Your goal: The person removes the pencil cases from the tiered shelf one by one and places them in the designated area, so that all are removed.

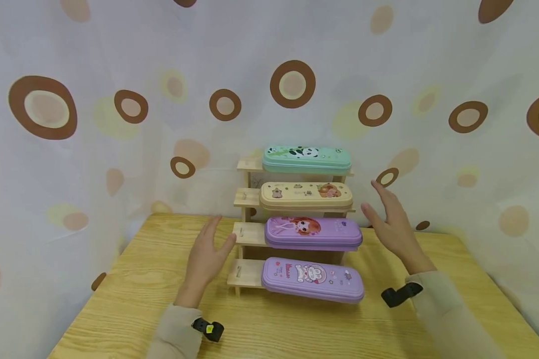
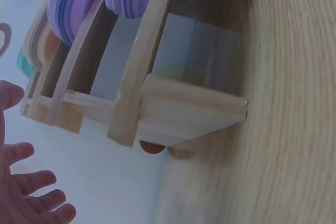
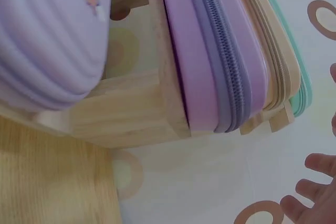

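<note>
A stepped wooden rack (image 1: 247, 273) carries a zipped pencil case on each of its tiers. On top lies a mint green panda case (image 1: 307, 159), with a cream case (image 1: 305, 195) one tier down. Below that is a purple case with a red-haired girl (image 1: 314, 233). The lowest, a lilac case (image 1: 312, 279), lies slightly askew, its right end nearer the front. My left hand (image 1: 205, 259) is held beside the rack's left side, fingers spread and holding nothing. To the right of the cases my right hand (image 1: 393, 224) hovers, fingers extended, also holding nothing.
The rack stands on a wood-grain table (image 1: 161, 279). Behind it hangs a pale cloth backdrop (image 1: 251, 50) with brown rings and spots, which also runs along both sides. A black strap camera sits on each wrist.
</note>
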{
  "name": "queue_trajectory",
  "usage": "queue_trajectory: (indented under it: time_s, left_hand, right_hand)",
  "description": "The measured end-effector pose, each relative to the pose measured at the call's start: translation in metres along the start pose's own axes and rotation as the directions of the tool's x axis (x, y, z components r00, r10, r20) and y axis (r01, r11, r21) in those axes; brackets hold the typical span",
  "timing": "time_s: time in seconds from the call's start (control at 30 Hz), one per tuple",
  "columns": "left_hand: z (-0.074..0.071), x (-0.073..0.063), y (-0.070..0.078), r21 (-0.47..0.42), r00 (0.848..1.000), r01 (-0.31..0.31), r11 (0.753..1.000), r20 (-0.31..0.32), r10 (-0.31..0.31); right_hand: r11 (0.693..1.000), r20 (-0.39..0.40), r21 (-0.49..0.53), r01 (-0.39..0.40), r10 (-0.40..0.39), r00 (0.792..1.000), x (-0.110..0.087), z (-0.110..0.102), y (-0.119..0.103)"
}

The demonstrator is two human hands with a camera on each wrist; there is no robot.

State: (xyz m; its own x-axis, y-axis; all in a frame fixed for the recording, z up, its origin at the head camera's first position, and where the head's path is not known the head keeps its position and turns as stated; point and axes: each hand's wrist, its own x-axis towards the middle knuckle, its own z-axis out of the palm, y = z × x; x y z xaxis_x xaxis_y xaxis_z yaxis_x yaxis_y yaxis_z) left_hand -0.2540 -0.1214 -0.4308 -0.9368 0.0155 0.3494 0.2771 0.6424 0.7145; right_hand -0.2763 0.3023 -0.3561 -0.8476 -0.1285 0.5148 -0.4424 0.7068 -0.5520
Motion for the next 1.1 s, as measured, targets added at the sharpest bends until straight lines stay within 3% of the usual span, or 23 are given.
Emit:
queue_trajectory:
  time_s: [0.1,0.2,0.37,0.53,0.67,0.93,1.1]
  left_hand:
    - [0.008,0.001,-0.001,-0.111,1.0,0.029,0.993,-0.002,-0.029]
    - [0.016,0.002,-0.002,-0.231,0.998,0.055,0.972,-0.004,-0.057]
    - [0.022,0.003,0.002,-0.394,0.996,0.085,0.915,-0.001,-0.093]
    - [0.029,0.006,0.003,-0.504,0.991,0.124,0.855,0.022,-0.13]
    - [0.037,0.008,0.003,-0.551,0.99,0.124,0.825,0.016,-0.138]
    - [0.049,0.014,0.01,-0.601,0.989,0.108,0.792,-0.02,-0.149]
    - [0.056,0.012,0.014,-0.591,0.986,0.115,0.798,-0.032,-0.166]
  right_hand:
    - [0.999,-0.001,0.047,-0.004,0.004,1.0,0.012,0.001,-0.002]
    - [0.996,0.004,0.084,-0.002,0.001,1.0,0.024,0.002,-0.005]
    - [0.993,0.022,0.12,-0.013,0.01,1.0,0.048,0.004,-0.009]
    - [0.99,0.063,0.133,-0.048,0.04,0.997,0.068,0.006,-0.012]
    - [0.99,0.096,0.126,-0.061,0.05,0.994,0.081,0.007,-0.017]
    - [0.984,0.153,0.169,-0.059,0.033,0.988,0.104,0.01,-0.023]
    - [0.981,0.198,0.167,-0.101,0.067,0.978,0.111,0.012,-0.023]
